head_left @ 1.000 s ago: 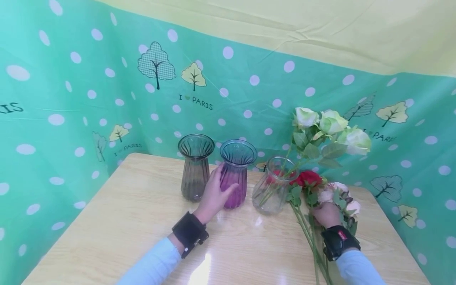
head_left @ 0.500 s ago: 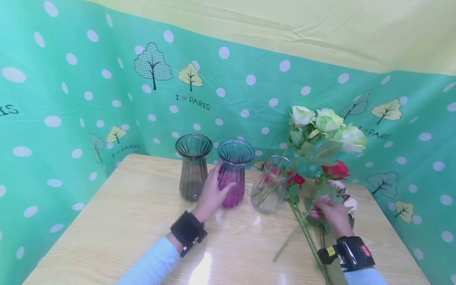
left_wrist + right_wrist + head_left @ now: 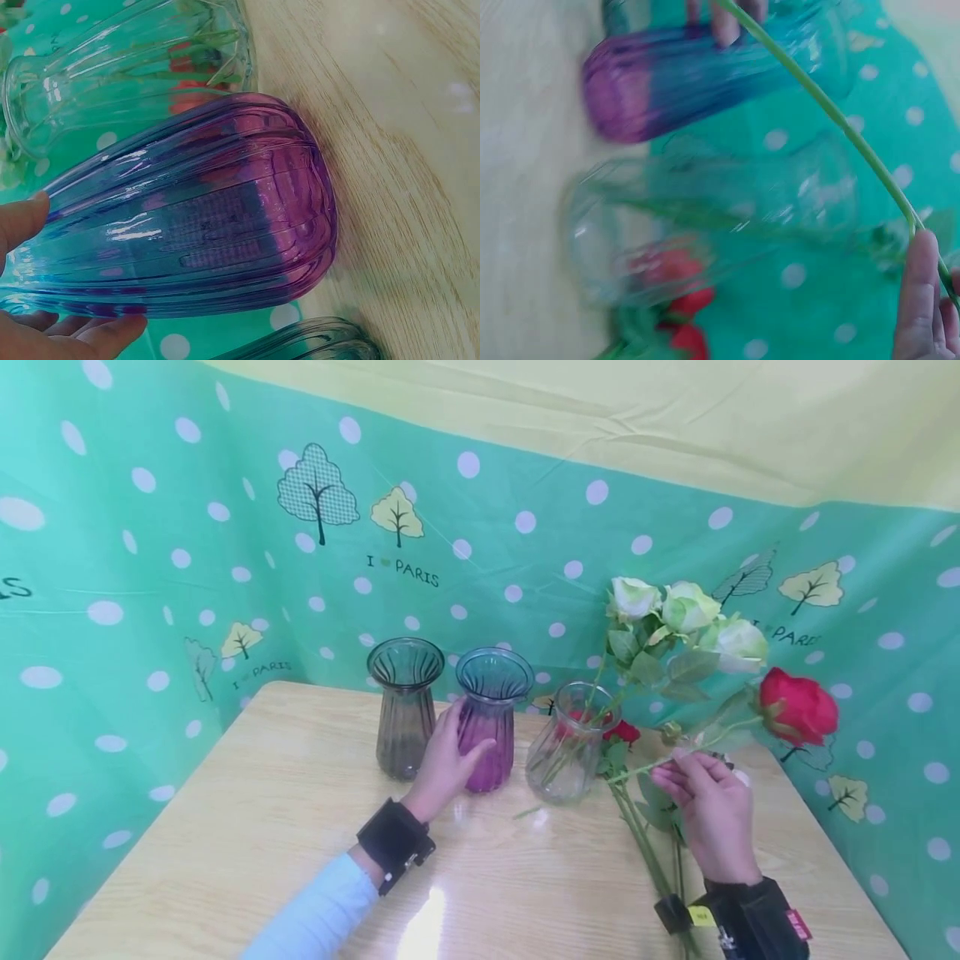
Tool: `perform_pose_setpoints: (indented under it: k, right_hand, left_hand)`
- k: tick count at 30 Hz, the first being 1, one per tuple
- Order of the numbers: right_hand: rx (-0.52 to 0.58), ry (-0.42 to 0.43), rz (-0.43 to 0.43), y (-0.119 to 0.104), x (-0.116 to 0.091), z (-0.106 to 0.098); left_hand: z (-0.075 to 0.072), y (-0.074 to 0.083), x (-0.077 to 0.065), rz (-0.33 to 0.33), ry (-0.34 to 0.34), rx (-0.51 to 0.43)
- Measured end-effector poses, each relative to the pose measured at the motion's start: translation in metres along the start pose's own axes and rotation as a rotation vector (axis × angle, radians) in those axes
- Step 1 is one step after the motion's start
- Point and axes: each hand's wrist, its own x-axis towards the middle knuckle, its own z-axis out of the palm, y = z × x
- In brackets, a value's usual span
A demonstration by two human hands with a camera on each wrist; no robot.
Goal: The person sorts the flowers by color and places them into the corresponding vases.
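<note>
My left hand holds the blue-and-purple ribbed glass vase by its side. In the left wrist view, thumb and fingers lie along opposite sides of that vase. My right hand pinches the green stem of a red rose; the bloom is out to the right and the stem's cut end points left, in front of the clear vase. The right wrist view shows the stem running up from the fingertips of my right hand, blurred by motion.
A clear vase holds white-green roses. Left of the purple vase stands a smoky grey vase. More red blooms and several long stems lie on the wooden table at right. A polka-dot cloth hangs behind.
My right hand has lifted the red rose off the flowers lying at right. Its bloom has swung up and right, its stem tilting toward level. My left hand stays on the vase.
</note>
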Motion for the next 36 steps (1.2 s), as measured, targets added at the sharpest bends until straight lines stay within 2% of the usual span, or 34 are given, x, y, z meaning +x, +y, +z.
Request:
perform_pose_setpoints:
  k: [5,9,15,21,28,31,36]
  right_hand:
    - [0.129,0.123,-0.113,-0.016,-0.001,0.022]
    - [0.171,0.209,-0.194,-0.027,0.003,0.034]
    - [0.259,0.236,-0.217,-0.037,0.009,0.042]
    - [0.321,0.245,-0.259,-0.036,0.014,0.05]
    - [0.29,0.244,-0.343,-0.035,0.017,0.06]
    - [0.237,0.245,-0.394,-0.034,0.018,0.066]
    - [0.09,0.235,-0.417,-0.032,0.021,0.079]
  left_hand:
    - [-0.001,0.0,0.0,0.0,-0.002,0.005]
    - [-0.001,0.0,0.0,-0.008,-0.003,0.01]
    - [-0.002,0.001,0.0,-0.024,-0.018,0.013]
    - [-0.001,0.0,0.001,-0.029,-0.017,0.014]
    - [-0.001,0.001,0.001,-0.024,-0.021,0.006]
    - [-0.001,0.002,0.001,-0.029,-0.024,0.005]
    - [-0.003,0.002,0.001,-0.04,-0.027,0.009]
